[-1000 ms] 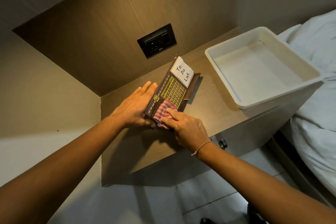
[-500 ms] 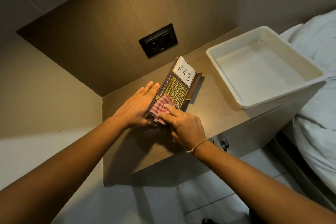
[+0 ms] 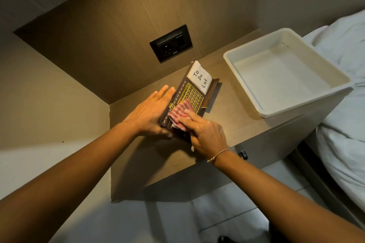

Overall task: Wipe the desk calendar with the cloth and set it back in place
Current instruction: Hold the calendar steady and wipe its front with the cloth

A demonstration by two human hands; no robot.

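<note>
A dark brown desk calendar (image 3: 194, 95) lies flat on the wooden bedside table (image 3: 233, 124), with a yellow date grid, a strip of month names and a white "To Do List" note pad at its far end. My left hand (image 3: 149, 113) lies flat against the calendar's left edge and holds it steady. A red and white checked cloth (image 3: 180, 113) covers the near half of the calendar face, pressed down under my right hand (image 3: 205, 134). The calendar's near end is hidden under the cloth and my right hand.
A white plastic tub (image 3: 284, 77) stands on the right part of the table, close to the calendar. A black wall socket (image 3: 171, 43) sits on the wood panel behind. White bedding (image 3: 343, 92) lies to the right, tiled floor below.
My right hand has pushed the cloth a little farther up the calendar face, over more of the date grid. My left hand stays at the left edge.
</note>
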